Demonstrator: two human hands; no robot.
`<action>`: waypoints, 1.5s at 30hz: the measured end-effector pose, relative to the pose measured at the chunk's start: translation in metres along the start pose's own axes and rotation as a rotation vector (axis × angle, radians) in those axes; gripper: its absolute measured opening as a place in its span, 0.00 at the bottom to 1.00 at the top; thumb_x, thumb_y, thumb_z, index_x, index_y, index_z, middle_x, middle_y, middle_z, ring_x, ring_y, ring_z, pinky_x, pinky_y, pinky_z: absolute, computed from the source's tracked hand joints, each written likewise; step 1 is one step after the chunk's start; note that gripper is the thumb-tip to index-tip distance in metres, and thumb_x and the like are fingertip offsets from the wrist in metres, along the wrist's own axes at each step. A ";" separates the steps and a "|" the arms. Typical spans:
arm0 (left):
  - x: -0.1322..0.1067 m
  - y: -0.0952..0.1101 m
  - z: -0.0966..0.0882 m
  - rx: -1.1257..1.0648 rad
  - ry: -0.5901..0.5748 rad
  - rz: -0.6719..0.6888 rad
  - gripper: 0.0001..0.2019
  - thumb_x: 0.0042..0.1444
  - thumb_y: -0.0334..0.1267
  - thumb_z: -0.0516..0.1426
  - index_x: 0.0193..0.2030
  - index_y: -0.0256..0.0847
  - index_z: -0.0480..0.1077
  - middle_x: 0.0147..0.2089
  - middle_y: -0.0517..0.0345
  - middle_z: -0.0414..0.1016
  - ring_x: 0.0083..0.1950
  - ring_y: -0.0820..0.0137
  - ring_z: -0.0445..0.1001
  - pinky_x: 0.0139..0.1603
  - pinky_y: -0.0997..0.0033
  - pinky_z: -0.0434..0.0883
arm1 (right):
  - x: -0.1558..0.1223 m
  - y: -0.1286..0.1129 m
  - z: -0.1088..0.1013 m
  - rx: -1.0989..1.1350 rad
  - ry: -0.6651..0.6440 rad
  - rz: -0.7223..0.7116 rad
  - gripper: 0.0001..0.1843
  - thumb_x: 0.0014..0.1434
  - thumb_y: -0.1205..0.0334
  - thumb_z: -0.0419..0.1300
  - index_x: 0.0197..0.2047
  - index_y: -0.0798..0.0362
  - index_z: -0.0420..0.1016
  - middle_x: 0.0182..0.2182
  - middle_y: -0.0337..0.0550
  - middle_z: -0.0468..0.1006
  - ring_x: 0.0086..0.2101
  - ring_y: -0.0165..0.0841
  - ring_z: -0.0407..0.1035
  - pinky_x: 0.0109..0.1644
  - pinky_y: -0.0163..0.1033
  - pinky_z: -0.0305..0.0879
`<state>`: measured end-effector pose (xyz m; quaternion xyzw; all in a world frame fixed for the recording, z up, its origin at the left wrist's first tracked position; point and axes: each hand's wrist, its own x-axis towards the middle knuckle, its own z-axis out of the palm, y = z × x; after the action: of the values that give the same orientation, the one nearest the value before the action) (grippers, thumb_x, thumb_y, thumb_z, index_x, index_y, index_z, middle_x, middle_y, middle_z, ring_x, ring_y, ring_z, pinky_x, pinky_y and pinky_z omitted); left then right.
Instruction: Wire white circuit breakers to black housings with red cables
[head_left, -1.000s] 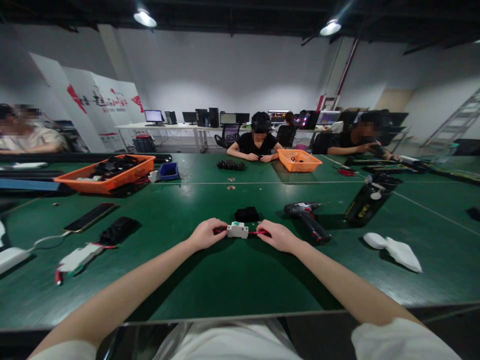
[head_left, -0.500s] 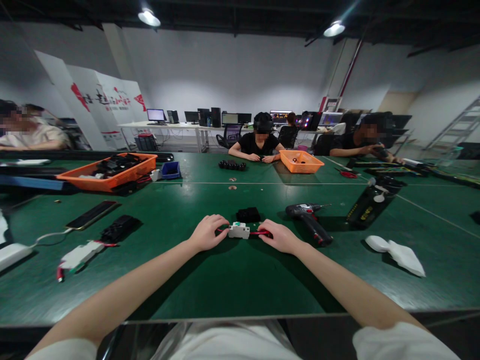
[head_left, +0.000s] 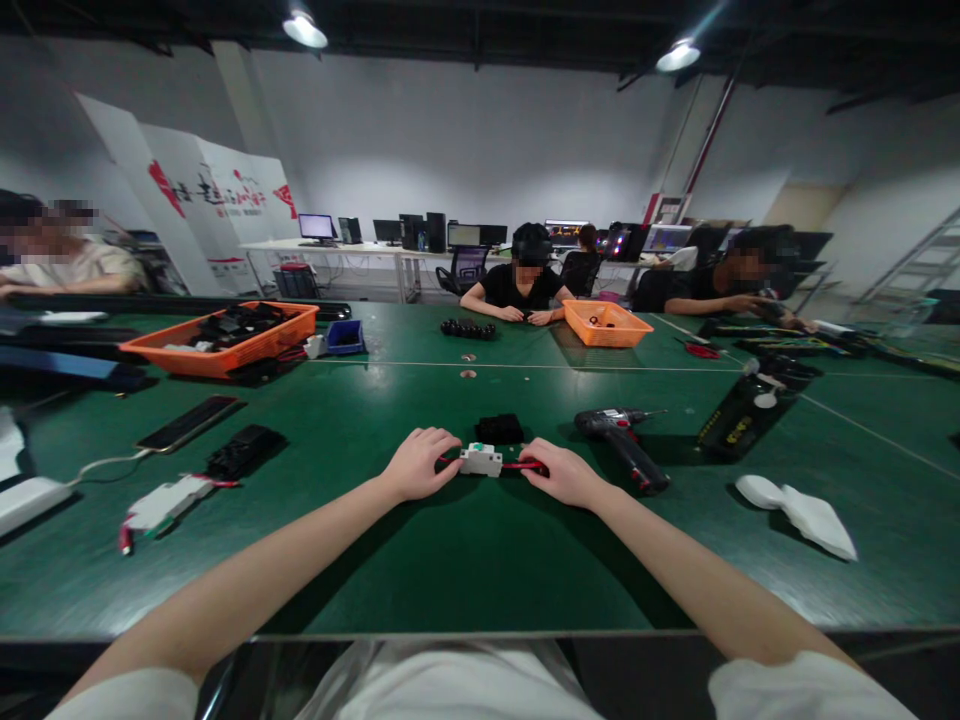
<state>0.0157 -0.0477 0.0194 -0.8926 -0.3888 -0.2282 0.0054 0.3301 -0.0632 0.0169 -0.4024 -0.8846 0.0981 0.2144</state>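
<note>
A small white circuit breaker with a green switch lies on the green table in front of me, between my hands. My left hand is closed at its left end, where a bit of red wire shows between thumb and fingers. From the other end run red and black wires; my right hand has its fingers closed round the red one. Just behind the breaker sits a black block-shaped part, touching neither hand.
A cordless drill lies right of my hands, with a black bottle and a white object beyond. To the left are another wired breaker, a black part and a phone. Orange baskets stand farther back; co-workers sit around.
The view has shifted slightly, so everything sits a little farther right. My hands keep the same hold beside the breaker.
</note>
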 end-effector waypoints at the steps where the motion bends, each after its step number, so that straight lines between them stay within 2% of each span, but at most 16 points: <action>1: 0.000 0.001 0.000 0.004 0.001 0.001 0.15 0.65 0.47 0.51 0.52 0.43 0.72 0.49 0.53 0.76 0.49 0.62 0.72 0.48 0.60 0.66 | 0.000 0.000 0.000 0.001 0.004 -0.002 0.07 0.64 0.61 0.58 0.46 0.50 0.72 0.42 0.44 0.75 0.37 0.34 0.72 0.42 0.38 0.67; 12: 0.000 0.000 0.000 0.025 0.017 0.019 0.16 0.65 0.48 0.51 0.51 0.42 0.71 0.49 0.53 0.76 0.49 0.64 0.73 0.49 0.60 0.66 | -0.002 0.001 -0.002 -0.013 0.011 0.001 0.08 0.64 0.60 0.58 0.47 0.49 0.72 0.43 0.43 0.74 0.36 0.33 0.71 0.40 0.37 0.66; 22: -0.001 0.004 0.001 0.098 0.046 0.095 0.18 0.64 0.46 0.53 0.58 0.42 0.68 0.55 0.49 0.74 0.55 0.61 0.71 0.53 0.57 0.66 | -0.001 0.000 -0.002 -0.022 0.005 0.004 0.08 0.65 0.60 0.57 0.47 0.50 0.72 0.42 0.42 0.74 0.34 0.31 0.70 0.37 0.35 0.63; 30: 0.000 0.002 0.004 0.127 0.050 0.137 0.12 0.64 0.43 0.53 0.50 0.42 0.71 0.51 0.51 0.75 0.51 0.63 0.72 0.49 0.59 0.67 | -0.001 0.002 -0.001 -0.018 0.003 0.003 0.08 0.64 0.60 0.58 0.46 0.50 0.72 0.42 0.43 0.74 0.36 0.32 0.70 0.38 0.36 0.64; 45: 0.000 0.002 0.004 0.104 0.021 0.138 0.12 0.64 0.39 0.53 0.51 0.41 0.71 0.50 0.51 0.76 0.50 0.64 0.73 0.49 0.60 0.68 | -0.001 0.002 -0.002 -0.020 -0.012 0.018 0.08 0.65 0.59 0.57 0.46 0.49 0.72 0.42 0.42 0.74 0.35 0.32 0.70 0.38 0.36 0.65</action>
<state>0.0186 -0.0479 0.0159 -0.9133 -0.3376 -0.2163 0.0714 0.3328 -0.0630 0.0175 -0.4120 -0.8831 0.0937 0.2041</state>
